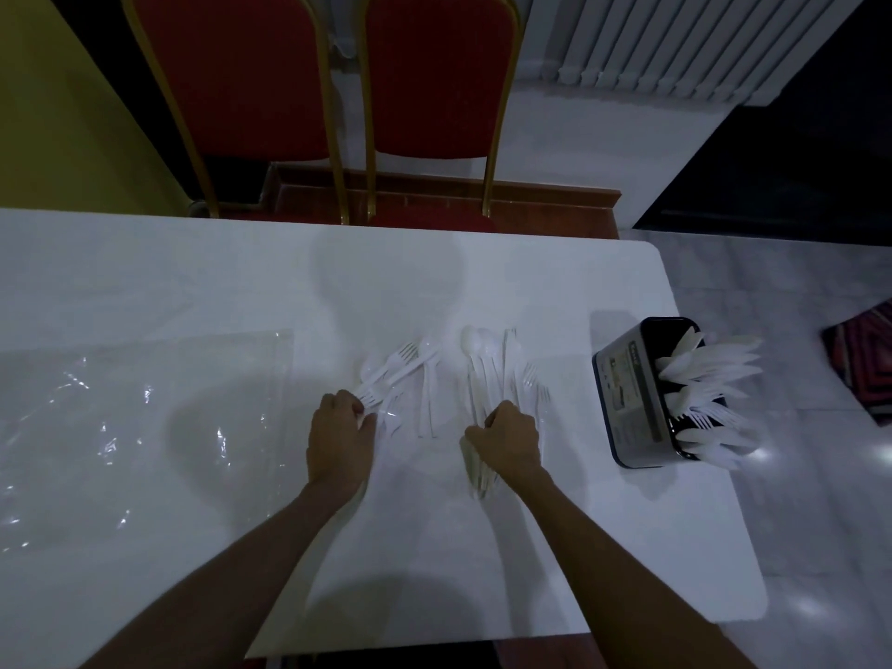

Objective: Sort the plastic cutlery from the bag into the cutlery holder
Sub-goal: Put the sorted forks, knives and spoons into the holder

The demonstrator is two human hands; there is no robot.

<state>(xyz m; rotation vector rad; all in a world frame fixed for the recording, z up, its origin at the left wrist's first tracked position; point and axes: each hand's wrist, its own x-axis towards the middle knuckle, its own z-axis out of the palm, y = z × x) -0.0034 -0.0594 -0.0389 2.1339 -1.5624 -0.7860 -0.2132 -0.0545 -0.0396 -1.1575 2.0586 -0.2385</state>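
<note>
White plastic cutlery lies in two loose groups mid-table: forks and knives (400, 374) on the left, spoons and forks (487, 364) on the right. My left hand (340, 437) rests on the near end of the left group, fingers curled over fork handles. My right hand (509, 439) is closed around a bundle of spoon handles that stick out below the fist. A dark cutlery holder (637, 393) with a label stands at the table's right edge, filled with several white pieces. The clear plastic bag (135, 427) lies flat on the left.
The white table (241, 272) ends close to the right of the holder, with tiled floor beyond. Two red chairs (338, 89) with gold frames stand behind the far edge. A radiator (675, 36) is at the back right, and a patterned mat (864, 359) lies on the floor.
</note>
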